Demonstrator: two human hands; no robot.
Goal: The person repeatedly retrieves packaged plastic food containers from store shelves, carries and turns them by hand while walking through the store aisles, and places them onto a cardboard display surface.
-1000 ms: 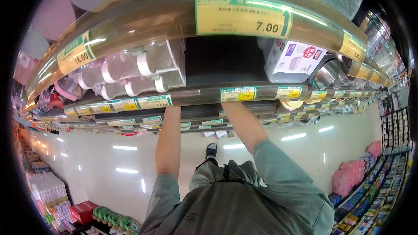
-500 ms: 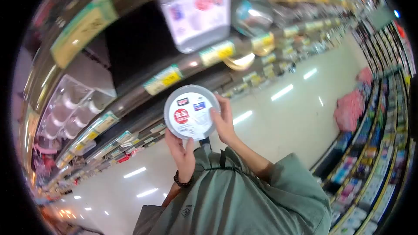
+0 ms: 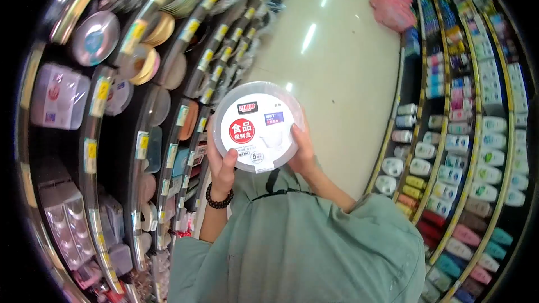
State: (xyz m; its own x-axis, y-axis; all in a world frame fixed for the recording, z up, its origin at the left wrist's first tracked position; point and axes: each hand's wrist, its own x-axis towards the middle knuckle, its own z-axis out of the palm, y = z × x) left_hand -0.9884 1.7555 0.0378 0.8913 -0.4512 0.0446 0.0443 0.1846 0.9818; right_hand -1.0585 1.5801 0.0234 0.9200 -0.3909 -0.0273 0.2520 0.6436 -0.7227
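Container label white, red circle; shirt grey-green.

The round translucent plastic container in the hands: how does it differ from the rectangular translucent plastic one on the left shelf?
The left hand and right hand hold the round container; the rectangular container is on the shelf. The round container's label is mostly circular; the rectangular container's has straight edges. Both labels show red on white.

I grip a round container by opposite edges, my left hand and right hand thumbs overlapping its lid (white label towards me); price tags line the left-hand shelves' front edges.
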